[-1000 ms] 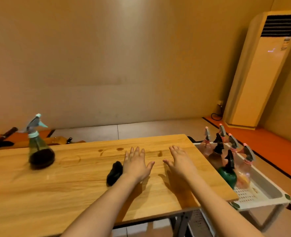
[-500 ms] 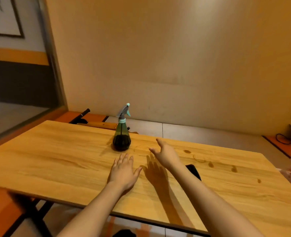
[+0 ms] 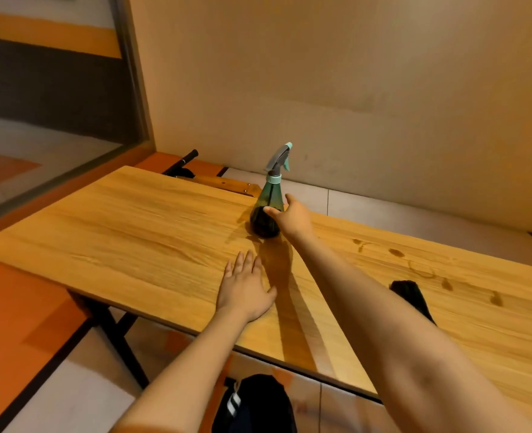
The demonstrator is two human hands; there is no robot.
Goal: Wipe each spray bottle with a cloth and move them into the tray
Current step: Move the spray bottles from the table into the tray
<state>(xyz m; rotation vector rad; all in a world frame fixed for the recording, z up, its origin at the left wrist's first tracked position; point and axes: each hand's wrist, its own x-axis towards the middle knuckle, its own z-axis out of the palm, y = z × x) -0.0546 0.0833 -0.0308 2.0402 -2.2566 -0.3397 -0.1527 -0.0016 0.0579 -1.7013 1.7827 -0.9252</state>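
Toward the far edge of the pale wood-grain table [image 3: 152, 226], the dark green translucent cone-shaped spray bottle [image 3: 266, 210] with grey-and-teal trigger head stands upright. Right hand [image 3: 293, 218] meets its body, thumb and fingers spread, not visibly closed. Left hand [image 3: 246, 289] lies flat, holding nothing. Recommended: grip the narrower smooth plastic waist firmly. Black crumpled cloth [image 3: 410, 295] lies well apart.

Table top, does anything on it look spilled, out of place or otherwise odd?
Yes. Dark wet-looking marks, spots and a faint ring, are scattered over the right part of the table, beyond the black cloth, like drips or spray. The green spray bottle stands upright, the right hand at its side. Nothing looks damaged.
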